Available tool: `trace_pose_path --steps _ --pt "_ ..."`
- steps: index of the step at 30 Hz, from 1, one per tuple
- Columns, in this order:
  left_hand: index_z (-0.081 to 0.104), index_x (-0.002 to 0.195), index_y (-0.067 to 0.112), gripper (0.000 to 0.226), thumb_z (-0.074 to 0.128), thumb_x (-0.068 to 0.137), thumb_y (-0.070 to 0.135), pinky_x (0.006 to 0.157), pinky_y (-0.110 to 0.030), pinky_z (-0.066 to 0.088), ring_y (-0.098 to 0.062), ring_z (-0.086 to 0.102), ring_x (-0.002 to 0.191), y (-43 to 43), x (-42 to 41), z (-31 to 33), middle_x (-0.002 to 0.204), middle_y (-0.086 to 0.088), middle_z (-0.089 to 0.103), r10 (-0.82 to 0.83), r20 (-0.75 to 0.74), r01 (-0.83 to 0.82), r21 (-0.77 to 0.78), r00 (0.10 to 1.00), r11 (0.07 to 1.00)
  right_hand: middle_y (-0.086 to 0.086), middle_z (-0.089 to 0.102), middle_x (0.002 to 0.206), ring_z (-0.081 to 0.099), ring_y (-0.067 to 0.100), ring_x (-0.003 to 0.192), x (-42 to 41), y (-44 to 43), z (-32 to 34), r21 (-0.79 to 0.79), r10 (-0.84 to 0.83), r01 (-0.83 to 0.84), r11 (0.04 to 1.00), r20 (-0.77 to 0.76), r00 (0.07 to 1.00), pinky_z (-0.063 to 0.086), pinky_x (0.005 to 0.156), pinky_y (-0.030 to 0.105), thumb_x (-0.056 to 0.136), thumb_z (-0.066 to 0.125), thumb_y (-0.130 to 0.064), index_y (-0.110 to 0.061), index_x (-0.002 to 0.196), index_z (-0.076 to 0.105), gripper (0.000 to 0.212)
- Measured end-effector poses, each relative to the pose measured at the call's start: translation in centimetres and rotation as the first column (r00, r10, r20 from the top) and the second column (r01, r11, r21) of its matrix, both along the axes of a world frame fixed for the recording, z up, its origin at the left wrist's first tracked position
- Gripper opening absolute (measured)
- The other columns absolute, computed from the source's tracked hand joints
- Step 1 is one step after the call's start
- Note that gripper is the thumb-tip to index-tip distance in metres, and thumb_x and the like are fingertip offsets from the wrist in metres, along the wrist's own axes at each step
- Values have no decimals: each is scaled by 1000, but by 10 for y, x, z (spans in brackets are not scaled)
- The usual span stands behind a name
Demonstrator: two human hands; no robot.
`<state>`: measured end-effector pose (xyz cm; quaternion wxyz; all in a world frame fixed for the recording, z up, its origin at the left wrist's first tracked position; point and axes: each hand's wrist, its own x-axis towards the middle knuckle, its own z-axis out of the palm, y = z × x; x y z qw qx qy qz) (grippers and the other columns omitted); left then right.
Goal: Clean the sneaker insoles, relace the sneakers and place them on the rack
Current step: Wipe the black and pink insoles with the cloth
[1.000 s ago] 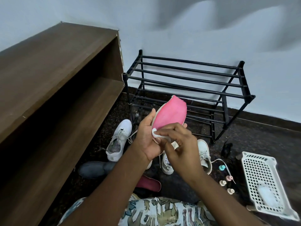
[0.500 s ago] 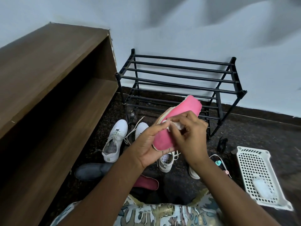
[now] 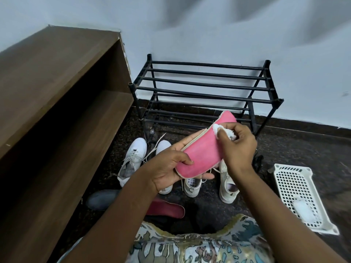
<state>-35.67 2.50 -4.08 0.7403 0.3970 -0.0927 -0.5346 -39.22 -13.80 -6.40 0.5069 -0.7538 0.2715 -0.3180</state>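
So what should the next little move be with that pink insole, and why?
Probably draw the white wad back down the insole toward the left hand. The right hand pinches the wad against the insole's far end, the left hand grips the near end, and the pink stretch between them lies bare to wipe.

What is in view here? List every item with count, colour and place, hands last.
rack: one, black, against the wall
wooden shelf: one, brown, at left
pink insole: one, pink, held up before the rack
white pad: one, white, on the pink insole's far end
sneakers: four, white to off-white, floor in front of the rack
dark red insole: one, dark red, floor near the person's lap
grey item: one, grey, floor by the wooden shelf; kind unclear
basket: one, white, floor at right, white lump inside
left hand: one, grips the pink insole
right hand: one, pinches the white pad
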Motion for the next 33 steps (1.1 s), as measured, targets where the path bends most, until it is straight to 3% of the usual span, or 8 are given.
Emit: trace_pose_path --steps 6,11,14,17,19,23,26,33 --pt "50 135 19 73 33 75 -16 72 -52 56 -38 60 108 6 -3 6 140 -10 48 -128 45 130 -34 991 991 11 64 74 54 12 54 4 -22 3 441 -34 64 895 -75 997 44 51 21 80 65 1 -17 74 64 19" --pt "54 131 20 70 35 73 -15 64 -49 58 -42 64 99 14 2 11 127 -10 60 -133 26 134 -43 991 990 6 60 70 52 14 57 5 -47 -2 768 -54 55 639 -26 998 43 53 25 85 49 6 -12 79 63 24" --pt "55 130 19 70 38 70 -14 60 -48 57 -42 63 100 17 5 11 130 -12 56 -103 27 103 6 994 995 2 52 70 47 18 65 6 -53 -7 893 40 -7 450 -13 999 43 61 26 71 68 -13 -15 75 63 7" --pt "62 123 20 66 41 68 -12 62 -52 57 -43 62 101 19 9 12 126 -11 59 -64 26 63 58 998 996 2 62 85 60 18 83 2 -54 5 935 164 -59 349 1 986 51 79 33 84 54 -52 -12 95 61 42" --pt "67 116 20 61 43 68 -9 62 -52 58 -40 65 97 21 11 13 118 -8 66 -21 29 19 83 999 996 4 67 89 64 18 88 -4 -52 17 924 264 -115 365 15 964 54 82 40 79 55 -61 -9 103 61 58" --pt "57 127 11 52 50 75 9 73 -58 55 -42 62 100 28 17 14 125 -15 59 -17 29 14 76 999 997 4 67 89 65 15 83 -8 -42 25 876 419 -244 416 53 906 59 62 34 53 81 -27 -8 103 62 56" --pt "46 135 9 64 49 82 44 86 -61 45 -41 52 111 25 14 10 133 -12 53 -139 -16 139 24 990 990 2 68 69 66 10 65 -7 -28 29 849 455 -341 405 137 880 57 58 28 62 68 -13 -7 92 60 31" --pt "61 110 14 52 52 79 55 74 -29 55 -17 68 83 7 8 1 98 -5 71 -45 36 34 262 998 964 4 68 66 64 11 58 -8 -3 27 745 472 -431 509 178 864 56 58 23 76 62 -2 -5 87 61 11"
